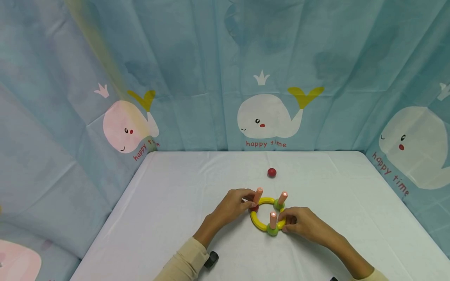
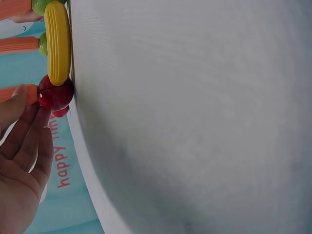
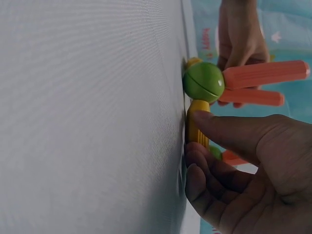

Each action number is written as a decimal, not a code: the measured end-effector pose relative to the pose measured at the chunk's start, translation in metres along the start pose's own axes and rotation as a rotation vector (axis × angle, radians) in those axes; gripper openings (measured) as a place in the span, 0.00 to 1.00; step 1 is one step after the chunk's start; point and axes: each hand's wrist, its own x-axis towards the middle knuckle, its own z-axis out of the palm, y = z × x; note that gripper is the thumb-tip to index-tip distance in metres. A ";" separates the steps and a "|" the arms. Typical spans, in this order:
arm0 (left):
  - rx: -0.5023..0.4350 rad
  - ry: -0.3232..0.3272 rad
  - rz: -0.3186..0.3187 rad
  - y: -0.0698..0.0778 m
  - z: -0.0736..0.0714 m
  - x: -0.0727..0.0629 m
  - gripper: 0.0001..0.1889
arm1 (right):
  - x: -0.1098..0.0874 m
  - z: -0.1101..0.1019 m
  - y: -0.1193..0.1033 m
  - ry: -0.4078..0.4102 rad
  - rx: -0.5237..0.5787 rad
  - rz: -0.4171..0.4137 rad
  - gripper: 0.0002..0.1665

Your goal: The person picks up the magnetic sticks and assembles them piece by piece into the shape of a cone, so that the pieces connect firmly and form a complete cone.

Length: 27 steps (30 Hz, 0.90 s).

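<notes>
A ring of curved yellow pieces [image 1: 258,222] joined by balls lies on the table. Two of its balls are green [image 1: 272,230] and one is dark red [image 2: 56,93]. From each ball an orange stick [image 1: 273,220] stands up. My left hand [image 1: 233,205] pinches the orange stick [image 2: 32,93] at the red ball, thumb on one side and fingers on the other. With thumb and fingers, my right hand [image 1: 306,224] pinches the yellow piece [image 3: 197,129] between the two green balls. In the right wrist view the left hand shows behind the green ball [image 3: 204,82].
A loose red ball [image 1: 272,172] lies on the white table [image 1: 175,175], beyond the ring. Blue curtains [image 1: 197,78] printed with whales hang along the back and sides. A black object [image 1: 211,259] is at the left sleeve.
</notes>
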 end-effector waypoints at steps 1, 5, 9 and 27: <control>0.001 0.000 0.002 0.000 0.000 0.000 0.16 | 0.000 0.000 0.000 0.001 0.000 -0.001 0.12; 0.005 0.003 0.006 0.000 0.000 0.000 0.17 | 0.000 0.000 0.000 0.006 -0.005 -0.002 0.12; 0.003 0.004 0.011 -0.001 0.000 0.000 0.16 | 0.000 0.000 0.001 0.007 -0.006 0.005 0.13; 0.000 -0.002 0.011 -0.002 -0.001 0.000 0.16 | 0.001 -0.001 0.002 0.031 -0.044 0.024 0.16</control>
